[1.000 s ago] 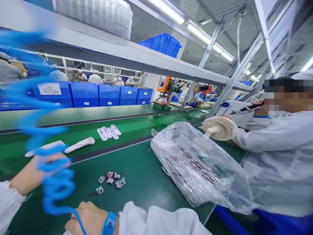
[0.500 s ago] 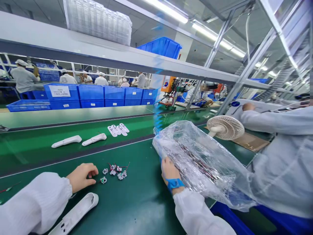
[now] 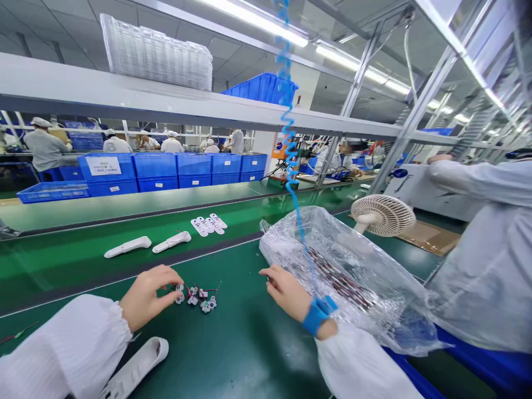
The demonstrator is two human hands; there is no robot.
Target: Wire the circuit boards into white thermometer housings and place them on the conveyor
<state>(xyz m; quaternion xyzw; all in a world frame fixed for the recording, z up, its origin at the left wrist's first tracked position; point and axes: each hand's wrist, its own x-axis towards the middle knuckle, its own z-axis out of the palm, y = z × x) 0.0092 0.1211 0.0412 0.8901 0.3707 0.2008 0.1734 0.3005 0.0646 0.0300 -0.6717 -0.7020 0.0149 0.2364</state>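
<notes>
My left hand (image 3: pixel 152 295) is closed in a pinch around a small white wired part (image 3: pixel 179 295), at the left edge of a pile of similar parts (image 3: pixel 203 298) with red wires. My right hand (image 3: pixel 288 292), with a blue wrist band, hangs over the green table beside the plastic bag; its fingers are curled, and whatever they hold is too small to name. Dark and red wires (image 3: pixel 341 280) lie in the clear bag (image 3: pixel 286 244). Below my left hand rests a white elongated shell (image 3: pixel 139 368).
Two white handle pieces (image 3: pixel 128 246) (image 3: pixel 172 242) and several white plates (image 3: pixel 208 225) lie on the green belt. A fan (image 3: pixel 382 215) stands behind the bag. A coiled blue hose (image 3: pixel 291 160) hangs down. A person (image 3: pixel 490 249) stands at the right.
My left hand has shifted right and pinched a small part. My right hand has come off the bag's edge to the table side. The belt pieces appear farther right, and the view has tilted up.
</notes>
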